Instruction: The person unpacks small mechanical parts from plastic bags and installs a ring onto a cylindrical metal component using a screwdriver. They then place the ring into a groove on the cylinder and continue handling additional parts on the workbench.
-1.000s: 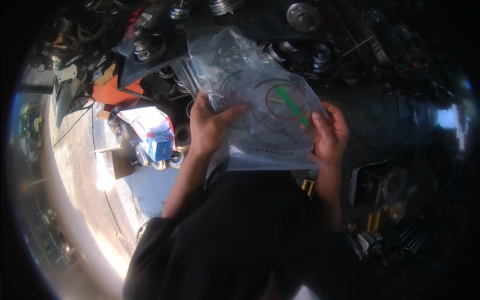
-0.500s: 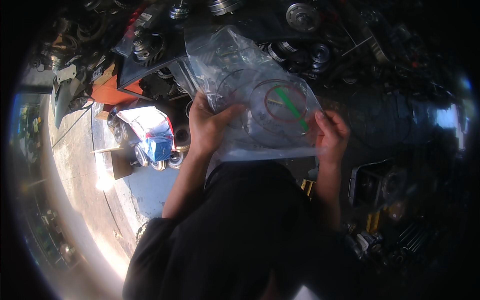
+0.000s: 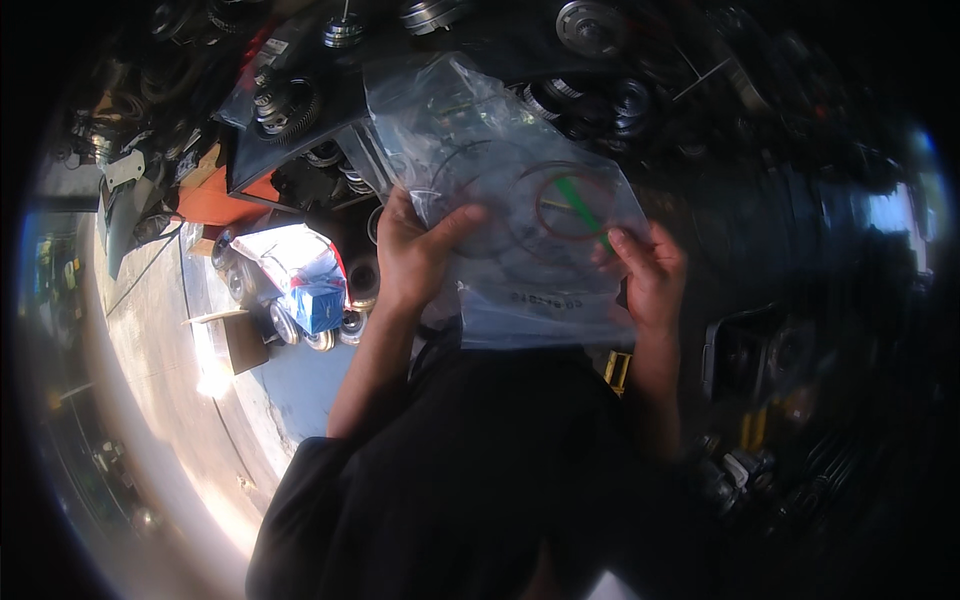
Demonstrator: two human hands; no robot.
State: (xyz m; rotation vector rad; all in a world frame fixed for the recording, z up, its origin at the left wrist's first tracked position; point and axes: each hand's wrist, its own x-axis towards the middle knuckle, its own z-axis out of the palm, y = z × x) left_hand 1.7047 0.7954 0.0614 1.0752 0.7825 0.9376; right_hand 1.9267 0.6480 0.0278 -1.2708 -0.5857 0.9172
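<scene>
A clear plastic bag (image 3: 500,300) hangs between my two hands in front of my body. Inside it show several thin rings, among them a reddish-brown ring (image 3: 541,222), and a bright green strip (image 3: 578,203) that crosses this ring. My left hand (image 3: 418,245) grips the bag's left side, its thumb lying on top of the plastic and its fingers behind. At the right edge, my right hand (image 3: 650,268) pinches the bag between thumb and fingers, close to the lower end of the green strip.
Beyond the bag is a dark bench (image 3: 262,155) with metal gears (image 3: 283,108) and a round metal drum (image 3: 590,27). On the left, a white and blue package (image 3: 300,265) rests among round metal parts, beside a cardboard box (image 3: 240,340). A dark crate (image 3: 730,355) stands at right.
The bag's lower edge has dropped toward me, and the plastic there has spread flatter. My right hand has shifted slightly left along the edge. My left hand keeps nearly the same place.
</scene>
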